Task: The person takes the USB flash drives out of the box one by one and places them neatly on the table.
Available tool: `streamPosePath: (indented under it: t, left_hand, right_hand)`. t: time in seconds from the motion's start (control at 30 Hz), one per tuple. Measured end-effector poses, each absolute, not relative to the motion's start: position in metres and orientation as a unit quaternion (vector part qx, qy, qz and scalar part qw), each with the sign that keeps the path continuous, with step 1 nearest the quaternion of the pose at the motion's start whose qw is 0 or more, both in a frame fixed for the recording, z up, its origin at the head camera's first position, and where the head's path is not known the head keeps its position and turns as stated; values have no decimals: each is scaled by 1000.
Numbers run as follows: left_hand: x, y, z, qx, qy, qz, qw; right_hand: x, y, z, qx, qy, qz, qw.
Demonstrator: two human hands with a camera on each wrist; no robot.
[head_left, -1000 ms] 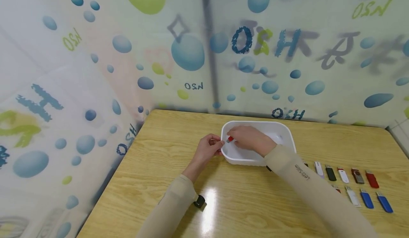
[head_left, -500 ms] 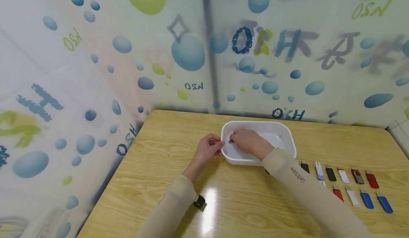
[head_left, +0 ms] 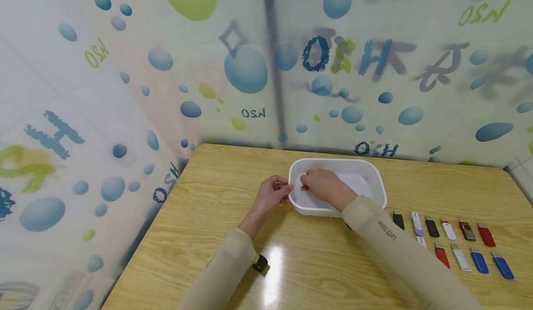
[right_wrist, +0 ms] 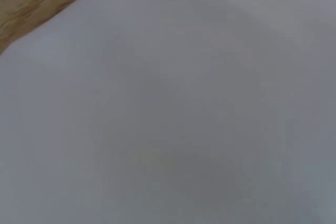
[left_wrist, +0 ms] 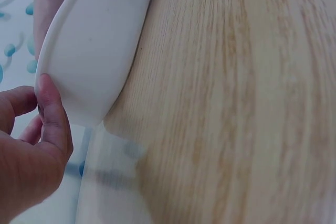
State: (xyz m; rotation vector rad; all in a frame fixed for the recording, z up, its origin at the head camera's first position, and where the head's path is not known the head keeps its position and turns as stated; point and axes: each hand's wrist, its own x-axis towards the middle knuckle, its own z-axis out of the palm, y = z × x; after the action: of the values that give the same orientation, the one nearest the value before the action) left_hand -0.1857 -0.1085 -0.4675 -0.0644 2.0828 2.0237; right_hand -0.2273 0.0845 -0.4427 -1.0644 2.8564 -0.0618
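Note:
A white plastic basin (head_left: 333,210) stands on the wooden table. At its left end, my left hand (head_left: 270,195) pinches the rim between thumb and fingers; the left wrist view shows the thumb (left_wrist: 50,95) against the outer wall. Inside the basin, near that same end, my right hand (head_left: 322,183) holds a small red USB flash drive (head_left: 305,188) low by the floor. Only the drive's metal plug and a bit of its red body show, as the fingers cover the rest. The right wrist view holds just blurred white basin surface (right_wrist: 184,103).
Two rows of USB flash drives lie to the right, among them a black one (head_left: 398,220), a red one (head_left: 442,255) and a blue one (head_left: 503,265). The right sleeve (head_left: 399,250) passes beside them. A patterned curtain (head_left: 250,69) hangs behind the table (head_left: 200,236).
Inside the basin, the red flash drive has shifted slightly right and toward me along with my right hand. My left hand has stayed at the rim.

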Motion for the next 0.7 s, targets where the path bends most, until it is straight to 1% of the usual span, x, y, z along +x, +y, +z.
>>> streamPosePath:
  t: [0.23, 0.5, 0.7]
  left_hand:
    - [-185, -107, -467, -23, 712, 692, 117]
    - [-184, -106, -464, -25, 709, 695, 117]
    - [-184, -107, -464, -28, 715, 688, 118]
  right_hand:
    - [-229, 90, -439, -303, 949, -28, 76]
    - [-225, 98, -427, -276, 957, -62, 68]
    - [-217, 106, -421, -259, 956, -120, 65]
